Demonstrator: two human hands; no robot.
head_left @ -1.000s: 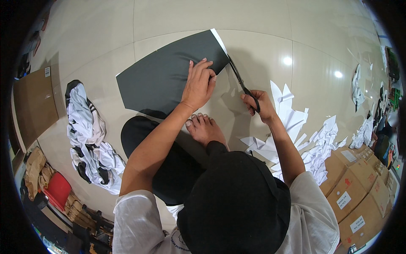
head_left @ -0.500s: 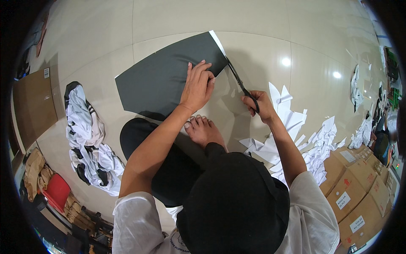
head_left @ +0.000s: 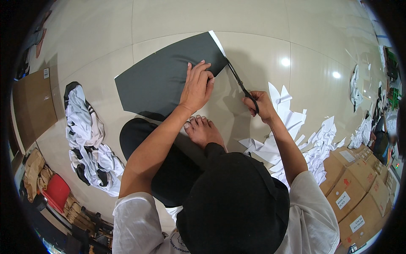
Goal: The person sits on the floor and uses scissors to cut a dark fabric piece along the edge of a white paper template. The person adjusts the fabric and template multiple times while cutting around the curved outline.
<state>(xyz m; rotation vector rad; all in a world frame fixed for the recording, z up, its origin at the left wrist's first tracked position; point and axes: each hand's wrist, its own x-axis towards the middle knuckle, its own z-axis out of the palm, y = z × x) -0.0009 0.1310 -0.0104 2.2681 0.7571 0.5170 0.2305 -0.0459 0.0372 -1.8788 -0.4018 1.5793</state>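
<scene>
A dark grey sheet [head_left: 156, 80] with a narrow white strip [head_left: 217, 42] along its right edge lies on the floor before me. My left hand [head_left: 196, 86] rests on it near that edge, palm down, with its fingers spread apart. In my right hand [head_left: 260, 106] I grip the handles of black scissors [head_left: 241, 84]. Their blade tips meet the sheet's right edge, at the lower end of the white strip. Whether the material is cloth or paper, I cannot tell.
White offcuts [head_left: 287, 118] lie in a heap below my right forearm. Crumpled white and black cloth [head_left: 86, 127] is spread on the floor at left. Cardboard boxes [head_left: 355, 190] stand at lower right, and a brown cardboard panel [head_left: 34, 106] at far left. My bare foot [head_left: 206, 131] is just below the sheet.
Hardly anything differs. The sheet, my left hand and the scissors stay in place; the fingers of my right hand have shifted very slightly at the handles.
</scene>
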